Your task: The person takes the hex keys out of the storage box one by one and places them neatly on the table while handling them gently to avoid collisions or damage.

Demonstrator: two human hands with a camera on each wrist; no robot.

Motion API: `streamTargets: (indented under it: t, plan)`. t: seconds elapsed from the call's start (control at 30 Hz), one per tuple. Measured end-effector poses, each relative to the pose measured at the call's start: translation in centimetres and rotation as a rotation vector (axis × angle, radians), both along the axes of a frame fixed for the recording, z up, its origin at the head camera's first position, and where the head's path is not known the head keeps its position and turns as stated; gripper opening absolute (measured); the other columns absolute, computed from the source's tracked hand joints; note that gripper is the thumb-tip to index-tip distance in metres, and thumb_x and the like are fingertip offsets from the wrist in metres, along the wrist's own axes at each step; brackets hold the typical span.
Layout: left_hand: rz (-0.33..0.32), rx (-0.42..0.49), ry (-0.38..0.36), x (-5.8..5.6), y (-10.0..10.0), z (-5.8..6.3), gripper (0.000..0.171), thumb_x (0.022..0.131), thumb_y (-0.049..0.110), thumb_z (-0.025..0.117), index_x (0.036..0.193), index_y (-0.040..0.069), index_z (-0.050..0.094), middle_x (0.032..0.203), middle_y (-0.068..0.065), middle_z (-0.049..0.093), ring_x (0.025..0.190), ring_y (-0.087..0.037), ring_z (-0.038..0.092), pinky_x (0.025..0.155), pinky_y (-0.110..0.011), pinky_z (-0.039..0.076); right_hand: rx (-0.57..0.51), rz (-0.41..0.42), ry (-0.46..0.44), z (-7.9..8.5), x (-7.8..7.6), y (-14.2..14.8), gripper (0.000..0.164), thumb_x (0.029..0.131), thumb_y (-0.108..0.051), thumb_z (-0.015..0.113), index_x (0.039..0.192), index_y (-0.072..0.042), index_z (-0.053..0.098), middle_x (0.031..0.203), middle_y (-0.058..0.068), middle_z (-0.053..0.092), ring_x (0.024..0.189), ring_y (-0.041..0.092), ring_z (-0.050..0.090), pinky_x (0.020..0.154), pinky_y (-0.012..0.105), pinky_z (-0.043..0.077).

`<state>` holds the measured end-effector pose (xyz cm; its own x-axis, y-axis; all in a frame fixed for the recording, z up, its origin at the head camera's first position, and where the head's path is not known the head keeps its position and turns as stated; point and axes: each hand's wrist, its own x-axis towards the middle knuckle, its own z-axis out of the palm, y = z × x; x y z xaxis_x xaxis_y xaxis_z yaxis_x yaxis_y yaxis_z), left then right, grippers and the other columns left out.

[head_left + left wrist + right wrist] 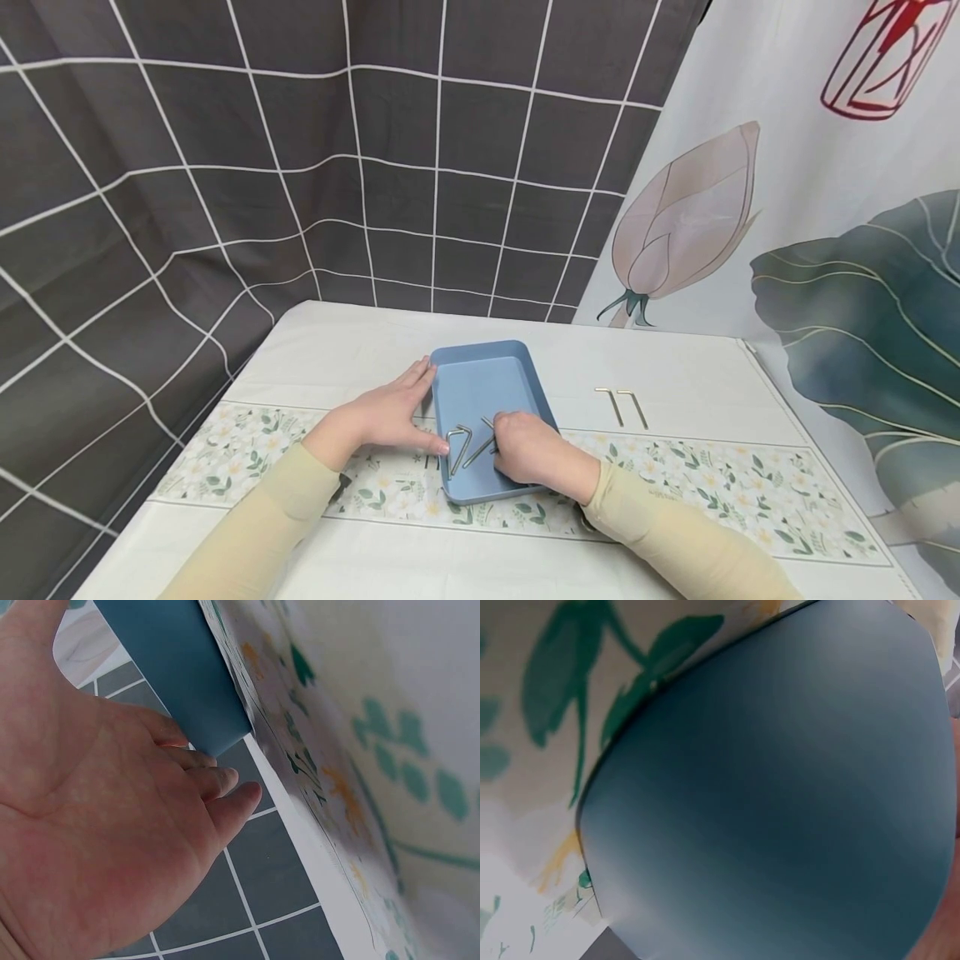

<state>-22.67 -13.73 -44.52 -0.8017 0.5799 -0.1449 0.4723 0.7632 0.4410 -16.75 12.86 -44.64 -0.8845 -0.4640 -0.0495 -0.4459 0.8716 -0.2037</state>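
The left hand [112,810] fills the left side, palm towards the camera, fingers extended, their tips by one end of the blue tray [172,667], whose smooth side wall slants down from the top. Right of it spreads a floral cloth [330,645], green-leaved and partly blurred; behind hangs dark, white-gridded fabric [277,870]

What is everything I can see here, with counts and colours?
Tablecloth with leafy floral band: 1, white and green, lower view.
Shallow rectangular tray: 1, blue, on that cloth.
L-shaped metal rods: 2, brassy, right of tray.
More such rods: several, silvery, in tray, partly hidden.
White-gridded fabric backdrop: 1, dark grey, behind.
Flower-printed fabric backdrop: 1, white, pink and green, behind right.
Long sleeves: 2, pale yellow, lower view.
Left hand: 1, at tray's left side.
Right hand: 1, over tray, curled at the rods.
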Motion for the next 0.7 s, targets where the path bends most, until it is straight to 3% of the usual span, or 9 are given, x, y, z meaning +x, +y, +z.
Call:
streamTargets:
  t: [0.23, 0.7]
  plan:
    - [0.002, 0.002, 0.001, -0.06, -0.03, -0.05, 0.144, 0.083, 0.081, 0.083, 0.177, -0.001, 0.011, 0.186, -0.020, -0.002, 0.172, -0.037, 0.004, 0.134, -0.059, 0.026, -0.012, 0.021, 0.024, -0.05, -0.09, 0.24, 0.013, 0.088, -0.003, 0.081, 0.094, 0.002, 0.071, 0.070, 0.005, 0.060, 0.061, 0.016, 0.056, 0.055, 0.035, 0.056]
    - [0.003, 0.003, 0.000, 0.22, 0.06, 0.31, 0.143, 0.083, 0.079, 0.083, 0.177, -0.001, 0.011, 0.186, -0.020, -0.001, 0.172, -0.036, 0.005, 0.133, -0.059, 0.026, -0.103, 0.007, 0.054, 0.51, -0.61, 0.77, 0.023, 0.086, -0.001, 0.081, 0.081, -0.010, 0.060, 0.066, -0.001, 0.054, 0.058, 0.014, 0.053, 0.051, 0.031, 0.048]
